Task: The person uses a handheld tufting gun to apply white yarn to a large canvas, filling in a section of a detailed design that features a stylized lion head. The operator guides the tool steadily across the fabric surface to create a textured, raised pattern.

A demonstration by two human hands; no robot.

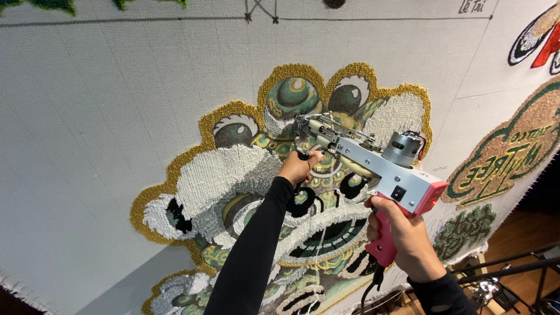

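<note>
- Right hand (402, 236) wraps the tufting gun (373, 160) by its pink handle, carrying its weight.
- Left hand (300, 166) closes on the front knob, steadying the nose against the cloth (116, 116).

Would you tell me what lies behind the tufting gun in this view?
Behind the tufting gun is stretched backing cloth bearing a tufted lion-head design in gold, white and green. The gun's body, the left hand and right hand cover part of the design.
</note>
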